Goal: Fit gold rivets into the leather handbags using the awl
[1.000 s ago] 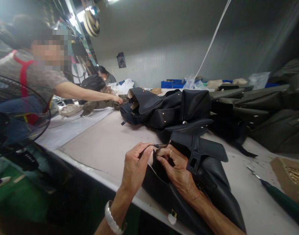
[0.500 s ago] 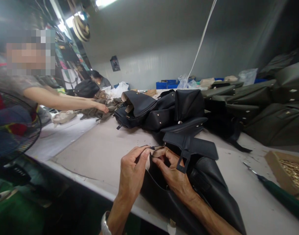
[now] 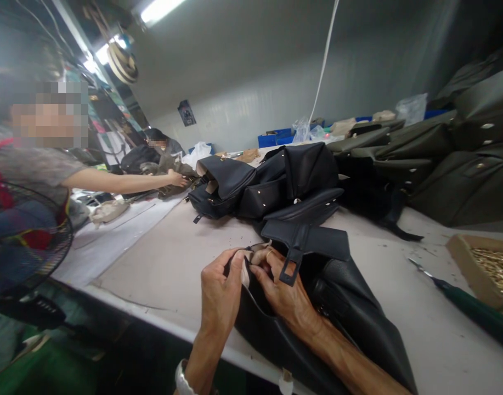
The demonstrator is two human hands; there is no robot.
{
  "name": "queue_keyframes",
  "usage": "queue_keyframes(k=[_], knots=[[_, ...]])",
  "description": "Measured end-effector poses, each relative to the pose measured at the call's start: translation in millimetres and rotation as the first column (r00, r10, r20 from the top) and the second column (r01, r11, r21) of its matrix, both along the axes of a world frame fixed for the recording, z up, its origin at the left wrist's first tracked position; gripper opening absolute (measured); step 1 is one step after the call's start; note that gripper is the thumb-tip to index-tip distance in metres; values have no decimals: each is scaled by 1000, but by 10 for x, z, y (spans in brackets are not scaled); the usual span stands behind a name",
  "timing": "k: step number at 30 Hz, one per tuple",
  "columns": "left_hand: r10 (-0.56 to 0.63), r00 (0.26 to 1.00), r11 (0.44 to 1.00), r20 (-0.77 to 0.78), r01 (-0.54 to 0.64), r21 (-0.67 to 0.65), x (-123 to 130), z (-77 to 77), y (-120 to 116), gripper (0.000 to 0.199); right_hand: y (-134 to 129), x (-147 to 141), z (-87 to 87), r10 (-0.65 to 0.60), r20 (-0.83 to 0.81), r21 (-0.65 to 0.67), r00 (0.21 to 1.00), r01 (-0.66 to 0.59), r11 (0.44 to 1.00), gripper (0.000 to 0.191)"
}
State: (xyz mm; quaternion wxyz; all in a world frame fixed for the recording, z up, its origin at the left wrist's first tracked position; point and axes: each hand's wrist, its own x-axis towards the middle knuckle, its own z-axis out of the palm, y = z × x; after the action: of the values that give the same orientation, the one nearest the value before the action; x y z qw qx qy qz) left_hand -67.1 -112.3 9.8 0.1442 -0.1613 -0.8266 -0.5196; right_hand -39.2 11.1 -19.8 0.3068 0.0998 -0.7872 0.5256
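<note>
A black leather-look bag (image 3: 358,307) lies on the table in front of me, its opening toward my hands. My left hand (image 3: 222,282) pinches the bag's edge, thumb on the pale lining side. Reaching into the opening, my right hand (image 3: 282,282) has thumb and fingers closed on the edge and beige lining (image 3: 257,255), close beside the left fingertips. Any small part between the fingertips is hidden. Across my right hand hangs a black strap with a rectangular end loop (image 3: 291,269), attached to the flap (image 3: 325,241).
More black bags (image 3: 267,184) are piled behind, with olive bags (image 3: 452,175) stacked right. A green-handled pointed tool (image 3: 461,307) lies near a cardboard box of small brass-coloured parts (image 3: 496,271). Left are a fan (image 3: 24,241) and a co-worker's outstretched arm (image 3: 123,181).
My hands keep their grip on the bag's edge with only slight finger movement. The view has tilted and shifted a little. The co-worker's hand at left has opened and shifted over the dark cloth.
</note>
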Motion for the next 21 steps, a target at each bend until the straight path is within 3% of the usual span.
queue_keyframes(k=[7,12,21], knots=[[-13,999,997,-43,10,-70,24,25,2,27,8,7,1,45,13,-10,999,-45,999,12],[33,999,999,-21,-33,-34,61,-48,-15,31,18,3,51,40,47,14,998,-41,999,13],[-18,997,996,78,11,91,74,-108,-139,31,186,7,90,247,23,-79,969,-245,966,18]])
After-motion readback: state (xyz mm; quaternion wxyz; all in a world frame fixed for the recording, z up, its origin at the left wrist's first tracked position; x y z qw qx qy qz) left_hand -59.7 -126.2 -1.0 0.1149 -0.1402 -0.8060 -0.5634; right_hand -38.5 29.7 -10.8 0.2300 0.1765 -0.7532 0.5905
